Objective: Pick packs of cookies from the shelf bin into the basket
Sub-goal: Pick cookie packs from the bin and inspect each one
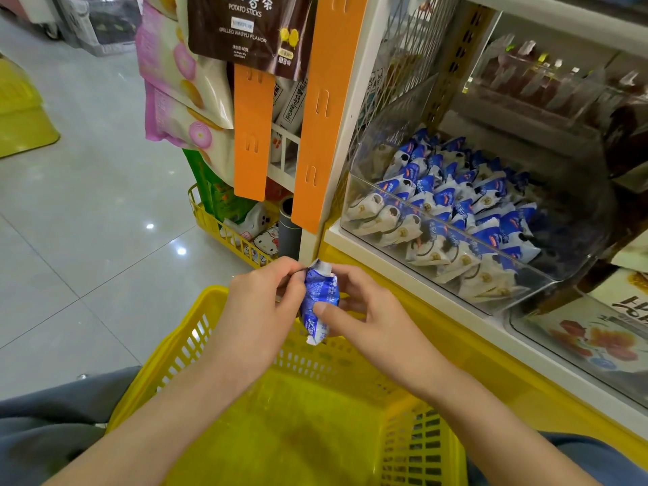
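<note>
Just over the basket (pixel 175 349), a crinkled blue-and-white cookie pack (pixel 316 288), pinched between left hand (pixel 261 303) and right hand (pixel 364 306).

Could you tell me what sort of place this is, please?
Most likely a shop's snack aisle: a clear shelf bin full of cookie packs, snack bags hanging beside it, and a yellow shopping basket below.

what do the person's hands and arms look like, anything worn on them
Both are bare: the left hand and right hand wear no gloves, and no rings show on the fingers. No watch or bracelet at either wrist. The forearms are uncovered to the frame edge, so no sleeves are in view. The visible thumbnail looks short and unpainted.
</note>
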`<state>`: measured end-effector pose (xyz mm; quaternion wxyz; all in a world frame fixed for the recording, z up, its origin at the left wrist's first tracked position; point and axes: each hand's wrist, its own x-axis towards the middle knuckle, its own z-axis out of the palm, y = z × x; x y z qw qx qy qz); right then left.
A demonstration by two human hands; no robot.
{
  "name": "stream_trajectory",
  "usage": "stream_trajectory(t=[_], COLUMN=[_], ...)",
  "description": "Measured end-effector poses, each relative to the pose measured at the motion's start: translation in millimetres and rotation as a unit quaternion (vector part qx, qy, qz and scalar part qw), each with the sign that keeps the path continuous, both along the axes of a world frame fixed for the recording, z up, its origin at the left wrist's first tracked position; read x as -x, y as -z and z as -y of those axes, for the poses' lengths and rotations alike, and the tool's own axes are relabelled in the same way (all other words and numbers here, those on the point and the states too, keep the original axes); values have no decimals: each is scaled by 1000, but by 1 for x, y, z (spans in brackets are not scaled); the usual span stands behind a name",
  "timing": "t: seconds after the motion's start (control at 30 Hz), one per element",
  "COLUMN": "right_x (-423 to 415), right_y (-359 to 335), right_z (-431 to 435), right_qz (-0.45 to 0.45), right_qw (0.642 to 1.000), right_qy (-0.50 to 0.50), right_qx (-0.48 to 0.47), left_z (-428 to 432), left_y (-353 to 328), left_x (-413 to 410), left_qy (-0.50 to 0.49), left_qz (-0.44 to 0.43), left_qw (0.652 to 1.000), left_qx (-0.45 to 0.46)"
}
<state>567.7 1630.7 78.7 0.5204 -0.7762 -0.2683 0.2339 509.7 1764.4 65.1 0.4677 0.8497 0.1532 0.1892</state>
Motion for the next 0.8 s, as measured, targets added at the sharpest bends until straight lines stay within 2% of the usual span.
stream_trajectory(t=[0.27,0.53,0.7,0.8], right_x=[7,-1,-5,-5], right_y=[13,11,8,10], right_z=[-5,-3,-4,-5], right_qz=[37,69,46,64], right_qw=[999,997,999,996], right_qy=[5,22,25,66], right_qx=[6,42,9,-3], left_z=[3,4,3,7], left_y=[4,7,1,-2], left_x=[1,-1,-2,-1], left_qy=[-8,50,57,63], left_qz=[-7,-33,-22,-23], left_qw=[1000,998,997,978], left_qx=[-19,-30,40,197])
